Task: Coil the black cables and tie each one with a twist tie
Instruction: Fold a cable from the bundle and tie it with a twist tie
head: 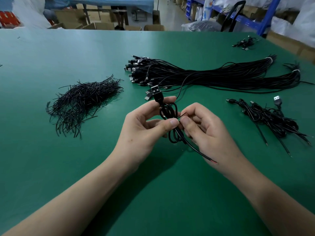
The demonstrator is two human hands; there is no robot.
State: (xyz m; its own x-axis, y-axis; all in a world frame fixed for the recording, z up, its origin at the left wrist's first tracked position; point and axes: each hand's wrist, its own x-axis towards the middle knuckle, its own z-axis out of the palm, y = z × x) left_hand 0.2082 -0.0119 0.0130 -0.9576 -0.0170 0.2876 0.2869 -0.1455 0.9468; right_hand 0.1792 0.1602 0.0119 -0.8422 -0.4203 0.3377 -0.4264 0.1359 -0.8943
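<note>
Head view: left hand (141,126) clamps the coiled black USB cable (171,109), right hand (208,130) pinches a thin black twist tie (182,114); slackening either grip could spring the loops.

tabletop (85,167): plain deep green, unpatterned.
held cable (172,111): black sheath; silver plug at its upper end; red at the stripped lower tip, perhaps with a second wire colour beside it, too fine to tell.
twist tie (182,114): black, crossing the held cable's middle.
tie pile (81,103): left of the held cable, black with thin pale glints.
cable bundle (213,77): beyond the held cable, black, silver plugs, white bands near its far end.
coiled cables (269,120): right of the held cable, black, one silver plug.
shelving (271,12): far beyond the held cable, rightward, blue frame.
cartons (104,25): far beyond the held cable, brown.
</note>
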